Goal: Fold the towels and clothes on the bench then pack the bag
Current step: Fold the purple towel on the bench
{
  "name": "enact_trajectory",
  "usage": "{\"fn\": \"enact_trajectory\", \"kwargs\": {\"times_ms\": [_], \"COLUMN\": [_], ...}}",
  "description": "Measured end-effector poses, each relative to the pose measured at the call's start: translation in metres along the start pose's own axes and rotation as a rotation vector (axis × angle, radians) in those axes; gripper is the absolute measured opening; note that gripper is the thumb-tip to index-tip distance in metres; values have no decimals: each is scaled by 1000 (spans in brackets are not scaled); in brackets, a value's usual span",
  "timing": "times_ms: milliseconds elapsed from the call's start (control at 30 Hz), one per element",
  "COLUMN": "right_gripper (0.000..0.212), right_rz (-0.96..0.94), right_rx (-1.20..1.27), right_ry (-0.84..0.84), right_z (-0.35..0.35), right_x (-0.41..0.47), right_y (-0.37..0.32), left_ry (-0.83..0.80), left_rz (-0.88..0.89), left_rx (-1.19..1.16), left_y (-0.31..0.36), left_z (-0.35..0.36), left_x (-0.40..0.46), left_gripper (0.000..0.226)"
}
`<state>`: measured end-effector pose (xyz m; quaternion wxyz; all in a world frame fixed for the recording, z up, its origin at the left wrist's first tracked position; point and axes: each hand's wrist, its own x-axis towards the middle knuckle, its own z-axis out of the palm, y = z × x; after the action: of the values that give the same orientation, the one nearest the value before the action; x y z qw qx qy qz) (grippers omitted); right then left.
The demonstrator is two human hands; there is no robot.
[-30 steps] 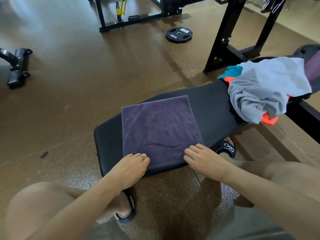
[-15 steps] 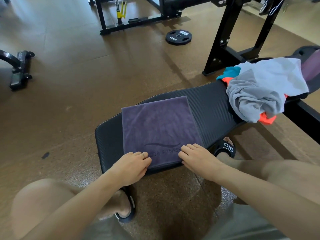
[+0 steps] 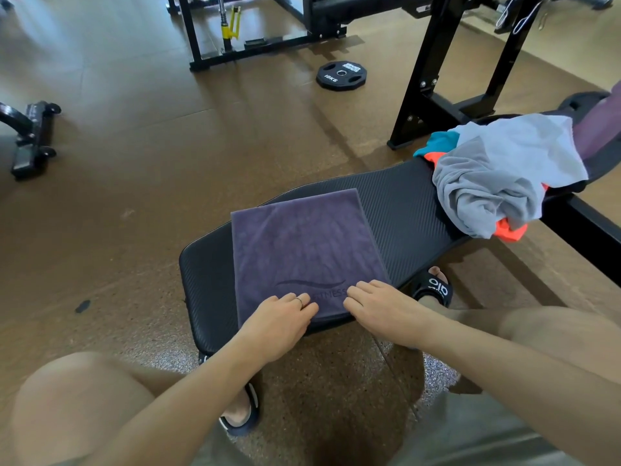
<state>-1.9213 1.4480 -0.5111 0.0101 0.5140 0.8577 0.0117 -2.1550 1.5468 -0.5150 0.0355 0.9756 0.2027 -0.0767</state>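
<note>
A folded purple towel (image 3: pixel 302 250) lies flat on the near end of the black bench (image 3: pixel 403 210). My left hand (image 3: pixel 279 322) rests on the towel's near edge, fingers bent down onto the cloth. My right hand (image 3: pixel 379 306) lies beside it on the near right corner, fingers fairly straight and pressing. The two hands are a short gap apart. Farther along the bench sits a loose heap: a grey garment (image 3: pixel 500 173) over orange cloth (image 3: pixel 510 230) and teal cloth (image 3: pixel 437 142). A purple item (image 3: pixel 601 129) shows at the right edge. No bag is in view.
A black rack upright and base (image 3: pixel 433 95) stands behind the bench. A 10 kg weight plate (image 3: pixel 341 75) lies on the brown floor. Another rack frame (image 3: pixel 252 45) is at the back, a wheeled machine base (image 3: pixel 30 136) at left. My sandalled feet (image 3: pixel 433 285) flank the bench.
Both hands have slid inward along the towel's near edge, toward each other. The towel and the clothes heap have stayed in place.
</note>
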Motion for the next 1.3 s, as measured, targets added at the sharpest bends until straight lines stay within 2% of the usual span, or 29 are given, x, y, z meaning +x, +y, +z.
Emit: {"fn": "enact_trajectory", "kwargs": {"times_ms": [167, 333, 433, 533, 700, 800, 933, 1033, 1200, 1300], "right_gripper": [21, 9, 9, 10, 33, 49, 54, 45, 7, 9], "right_rz": [-9, 93, 253, 518, 863, 969, 1032, 1031, 1026, 1041], "right_rx": [-15, 137, 266, 428, 722, 812, 817, 784, 716, 741], "right_ry": [-46, -4, 37, 93, 118, 119, 144, 166, 171, 186], "right_z": [8, 3, 0, -4, -9, -6, 3, 12, 21, 19], "right_x": [-5, -11, -6, 7, 45, 71, 104, 122, 137, 133], "right_y": [-1, 2, 20, 52, 115, 144, 172, 184, 191, 192], "left_ry": [-44, -36, -33, 9, 76, 37, 2, -30, -1, 42], "left_rz": [43, 96, 104, 99, 46, 6, -54, -74, -69, -50], "left_rx": [58, 121, 137, 114, 86, 54, 16, 4, -22, -44], "left_y": [2, 4, 9, 26, 61, 76, 89, 93, 100, 98], "left_z": [-1, -4, -9, -16, -21, -17, -9, -7, -4, -5], "left_x": [0, 7, 18, 33, 76, 95, 109, 114, 119, 116], "left_gripper": [35, 30, 30, 34, 42, 46, 42, 41, 30, 27]}}
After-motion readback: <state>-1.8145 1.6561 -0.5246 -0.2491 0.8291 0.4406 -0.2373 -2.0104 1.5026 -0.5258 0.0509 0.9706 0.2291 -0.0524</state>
